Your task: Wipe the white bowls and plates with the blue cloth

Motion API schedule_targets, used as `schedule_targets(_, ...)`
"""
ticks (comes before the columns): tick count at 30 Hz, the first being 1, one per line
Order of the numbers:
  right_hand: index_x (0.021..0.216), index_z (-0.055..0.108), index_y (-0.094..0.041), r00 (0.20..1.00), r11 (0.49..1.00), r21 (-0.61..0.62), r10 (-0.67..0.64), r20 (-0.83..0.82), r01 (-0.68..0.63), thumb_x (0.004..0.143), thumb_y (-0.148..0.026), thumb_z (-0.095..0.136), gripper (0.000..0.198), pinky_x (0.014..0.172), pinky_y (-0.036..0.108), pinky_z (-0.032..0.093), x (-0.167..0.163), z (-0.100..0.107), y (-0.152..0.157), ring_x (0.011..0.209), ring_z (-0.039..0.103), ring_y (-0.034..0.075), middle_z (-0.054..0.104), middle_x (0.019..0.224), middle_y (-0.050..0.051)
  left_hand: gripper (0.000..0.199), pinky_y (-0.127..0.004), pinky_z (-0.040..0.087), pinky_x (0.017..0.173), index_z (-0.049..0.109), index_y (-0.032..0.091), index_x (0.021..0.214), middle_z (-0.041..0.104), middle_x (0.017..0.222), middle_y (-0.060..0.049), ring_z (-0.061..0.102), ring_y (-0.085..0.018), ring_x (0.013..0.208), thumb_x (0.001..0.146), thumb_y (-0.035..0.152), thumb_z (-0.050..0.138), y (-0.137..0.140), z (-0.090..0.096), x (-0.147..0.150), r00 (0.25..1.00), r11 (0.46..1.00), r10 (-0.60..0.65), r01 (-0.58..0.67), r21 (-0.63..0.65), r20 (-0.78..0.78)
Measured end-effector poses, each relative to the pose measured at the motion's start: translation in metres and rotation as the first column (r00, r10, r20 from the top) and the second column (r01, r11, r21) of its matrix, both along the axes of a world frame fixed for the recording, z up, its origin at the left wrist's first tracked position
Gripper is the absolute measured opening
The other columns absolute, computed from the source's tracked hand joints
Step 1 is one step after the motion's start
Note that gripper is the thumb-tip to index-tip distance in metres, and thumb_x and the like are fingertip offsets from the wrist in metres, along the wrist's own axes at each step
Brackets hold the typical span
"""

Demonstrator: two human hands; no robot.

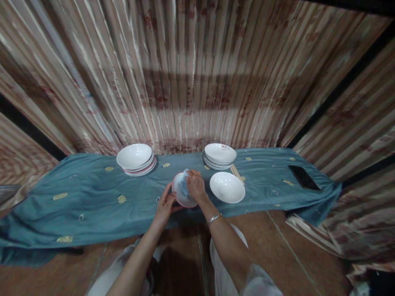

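My left hand [166, 204] grips the rim of a white bowl with a red edge [189, 203], tilted toward me near the table's front edge. Inside that bowl, my right hand [195, 184] presses a bluish-white cloth [183, 187], its fingers closed around it. A wide white bowl [227, 187] stands on the table just right of my right hand. Behind it is a stack of white plates [220, 153], the top one with small red flowers. To the left sits a stack of white bowls [135, 157], some with red rims.
A green-blue patterned cloth [92, 197] covers the long table. Wooden chopsticks [237, 174] lie between the plates and the wide bowl. A black phone [304, 177] rests at the right end. Pleated curtains [191, 82] hang close behind the table.
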State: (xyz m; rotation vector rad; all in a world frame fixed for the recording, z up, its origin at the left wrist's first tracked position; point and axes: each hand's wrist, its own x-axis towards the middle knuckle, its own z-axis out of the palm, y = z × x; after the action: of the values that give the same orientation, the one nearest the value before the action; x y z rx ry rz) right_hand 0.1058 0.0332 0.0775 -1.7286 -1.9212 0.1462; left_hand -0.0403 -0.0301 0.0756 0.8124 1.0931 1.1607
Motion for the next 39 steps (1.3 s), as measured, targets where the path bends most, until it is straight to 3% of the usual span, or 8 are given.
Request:
schedule_targets(5, 0.12, 0.058, -0.009, 0.982, 0.993, -0.113, 0.006, 0.187, 0.015, 0.096, -0.015, 0.04, 0.031, 0.096, 0.034, 0.044, 0.013, 0.007, -0.013, 0.108, 0.057, 0.023, 0.064, 0.114, 0.016, 0.069, -0.041, 0.06, 0.068, 0.048, 0.029, 0.135, 0.071, 0.103, -0.005, 0.068, -0.028, 0.097, 0.071, 0.043, 0.072, -0.001, -0.001, 0.0, 1.0, 1.0, -0.017, 0.016, 0.027, 0.008)
schedule_targets(13, 0.113, 0.062, -0.008, 0.945, 0.977, -0.214, 0.05, 0.323, 0.021, 0.091, -0.002, 0.037, 0.034, 0.088, 0.034, 0.05, 0.024, 0.012, -0.044, 0.108, 0.056, 0.025, 0.063, 0.113, 0.017, 0.061, -0.04, 0.061, 0.068, 0.048, 0.029, 0.136, 0.068, 0.114, -0.008, 0.068, -0.028, 0.1, 0.079, 0.037, 0.066, 0.002, 0.002, 0.0, 1.0, 1.0, 0.009, -0.009, -0.015, 0.01)
schedule_targets(19, 0.101, 0.069, -0.007, 0.947, 0.98, -0.183, 0.132, 0.294, -0.08, 0.087, -0.004, 0.043, 0.03, 0.091, 0.038, 0.049, 0.03, 0.005, -0.062, 0.109, 0.057, 0.028, 0.062, 0.116, 0.022, 0.061, -0.038, 0.061, 0.065, 0.048, 0.028, 0.138, 0.067, 0.121, -0.01, 0.068, -0.029, 0.101, 0.08, 0.036, 0.067, 0.003, 0.003, 0.0, 1.0, 1.0, 0.008, -0.009, -0.015, -0.013)
schedule_targets(22, 0.087, 0.072, -0.009, 0.926, 0.965, -0.181, 0.237, 0.295, -0.19, 0.087, -0.008, 0.047, 0.025, 0.094, 0.038, 0.046, 0.03, 0.002, -0.067, 0.106, 0.059, 0.028, 0.067, 0.105, 0.02, 0.063, -0.037, 0.06, 0.063, 0.049, 0.027, 0.138, 0.067, 0.12, -0.011, 0.069, -0.028, 0.098, 0.078, 0.036, 0.068, 0.005, 0.003, 0.0, 0.999, 1.0, 0.023, -0.023, -0.016, -0.024)
schedule_targets(26, 0.077, 0.07, -0.014, 0.91, 0.916, -0.2, 0.381, 0.167, -0.347, 0.089, -0.012, 0.046, 0.027, 0.087, 0.032, 0.047, 0.027, 0.003, -0.07, 0.09, 0.065, 0.022, 0.071, 0.088, 0.011, 0.066, -0.035, 0.06, 0.061, 0.05, 0.027, 0.137, 0.068, 0.115, -0.01, 0.069, -0.026, 0.092, 0.076, 0.039, 0.071, 0.007, 0.001, -0.001, 1.0, 1.0, -0.013, 0.013, 0.009, -0.012)
schedule_targets(31, 0.075, 0.066, -0.018, 0.89, 0.888, -0.131, 0.412, -0.196, -0.44, 0.092, -0.015, 0.042, 0.029, 0.072, 0.023, 0.047, 0.01, 0.004, -0.068, 0.077, 0.064, 0.015, 0.07, 0.081, 0.002, 0.074, -0.026, 0.056, 0.055, 0.051, 0.024, 0.138, 0.072, 0.107, -0.008, 0.069, -0.021, 0.08, 0.072, 0.049, 0.072, 0.006, -0.006, -0.003, 0.997, 0.999, 0.018, -0.015, 0.045, -0.069)
schedule_targets(35, 0.099, 0.067, -0.017, 0.802, 0.895, 0.016, 0.407, -0.438, -0.445, 0.092, -0.016, 0.042, 0.026, 0.086, 0.026, 0.049, -0.013, -0.002, -0.06, 0.096, 0.065, 0.016, 0.071, 0.102, 0.006, 0.069, -0.028, 0.056, 0.072, 0.053, 0.02, 0.136, 0.072, 0.112, -0.008, 0.069, -0.023, 0.096, 0.075, 0.049, 0.068, 0.005, -0.008, -0.002, 0.992, 0.993, 0.09, -0.083, 0.078, -0.092)
schedule_targets(39, 0.126, 0.057, -0.019, 0.802, 0.923, 0.073, 0.365, -0.473, -0.377, 0.088, -0.012, 0.042, 0.042, 0.107, 0.035, 0.041, -0.03, -0.013, -0.047, 0.123, 0.054, 0.018, 0.06, 0.131, 0.009, 0.046, -0.032, 0.045, 0.101, 0.062, 0.024, 0.127, 0.061, 0.134, -0.005, 0.054, -0.023, 0.126, 0.083, 0.039, 0.062, 0.007, -0.01, 0.0, 0.986, 0.987, 0.138, -0.128, 0.101, -0.097)
